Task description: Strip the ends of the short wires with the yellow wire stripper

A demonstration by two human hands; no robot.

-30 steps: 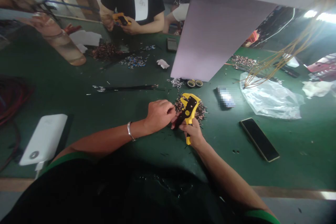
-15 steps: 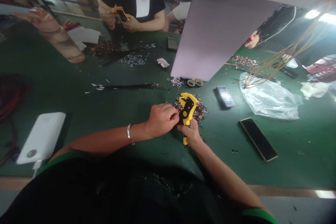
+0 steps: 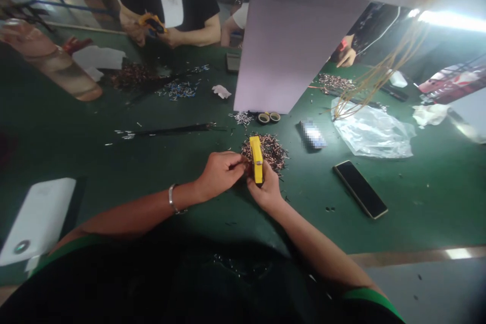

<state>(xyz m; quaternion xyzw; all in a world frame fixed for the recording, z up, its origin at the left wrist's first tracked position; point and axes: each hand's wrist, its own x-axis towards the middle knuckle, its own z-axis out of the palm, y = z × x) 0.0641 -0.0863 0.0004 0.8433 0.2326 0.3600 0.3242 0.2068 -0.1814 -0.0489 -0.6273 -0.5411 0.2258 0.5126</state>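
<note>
My right hand (image 3: 267,187) is wrapped round a yellow wire stripper (image 3: 256,158), whose narrow edge now faces me. Close on its left, my left hand (image 3: 222,174) is closed in a pinch with the fingertips near the tool's jaws. What those fingers hold is too small to make out. Behind and beneath the tool lies a heap of short copper-ended wire pieces (image 3: 275,154). Farther left on the green table, a bundle of thin black wires (image 3: 170,130) lies flat, white tips at one end.
A phone (image 3: 360,190) and a clear plastic bag (image 3: 375,134) lie to the right. Tape rolls (image 3: 269,118) sit before a pale upright panel (image 3: 284,50). At left is a white power bank (image 3: 40,217). Across the table, a co-worker's hands (image 3: 167,35) hold a similar yellow tool.
The wire stripper has turned from showing its broad side to showing its narrow edge. My left hand stays close beside it. The whole view has shifted somewhat, moving things leftward in the picture.
</note>
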